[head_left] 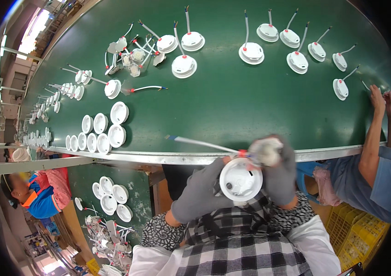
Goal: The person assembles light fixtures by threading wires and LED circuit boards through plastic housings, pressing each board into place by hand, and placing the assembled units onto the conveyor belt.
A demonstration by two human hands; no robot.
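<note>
The grey-gloved left hand (200, 191) pinches the rim of a round white plastic housing (240, 180), held above the lap just off the tabletop (195, 99)'s metal edge, its hollow side facing the camera. The grey-gloved right hand (282, 175), blurred, seems to pinch a pale wired module (270, 151) close by; its white cable (207, 144) reaches left. A steady rim grip and an untwisted cable should work best. Among containers, open white plastic cups (117, 136) stand grouped at left, their insides too small to judge; at lower right, the yellow lattice crate (359, 233)'s contents cannot be made out.
</note>
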